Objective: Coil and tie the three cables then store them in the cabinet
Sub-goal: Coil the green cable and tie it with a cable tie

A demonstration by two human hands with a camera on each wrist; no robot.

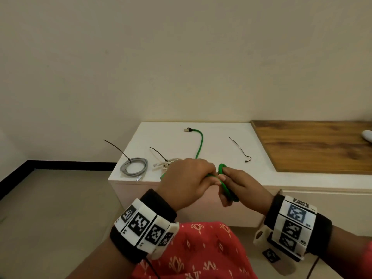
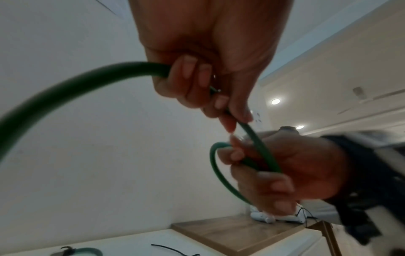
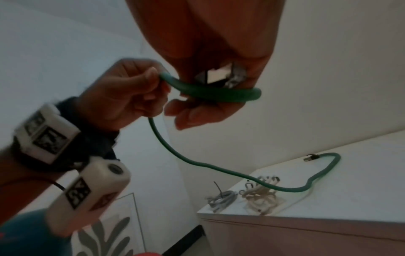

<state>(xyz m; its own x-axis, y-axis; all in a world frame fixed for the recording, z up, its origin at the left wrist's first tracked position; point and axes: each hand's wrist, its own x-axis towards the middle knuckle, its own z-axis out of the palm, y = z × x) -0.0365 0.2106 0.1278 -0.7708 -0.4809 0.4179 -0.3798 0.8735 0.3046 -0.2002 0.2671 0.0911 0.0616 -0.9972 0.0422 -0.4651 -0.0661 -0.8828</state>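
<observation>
A green cable [image 1: 200,144] runs from its plug [image 1: 188,129] on the white cabinet top [image 1: 221,133] up to my hands in front of the cabinet. My right hand [image 1: 241,186] grips a small loop of the green cable [image 3: 219,93]. My left hand [image 1: 187,178] grips the strand beside it [image 2: 65,90], knuckles up, touching the right hand. A coiled grey cable [image 1: 133,168] with a black tie on it lies at the cabinet's left front. A coiled white cable [image 1: 165,164], also tied, lies next to it, partly hidden by my left hand.
A loose black zip tie [image 1: 239,149] lies on the cabinet top, right of the green cable. A wooden board [image 1: 312,146] covers the right part, with a white object [image 1: 367,134] at its far edge. Bare floor [image 1: 50,208] lies left of the cabinet.
</observation>
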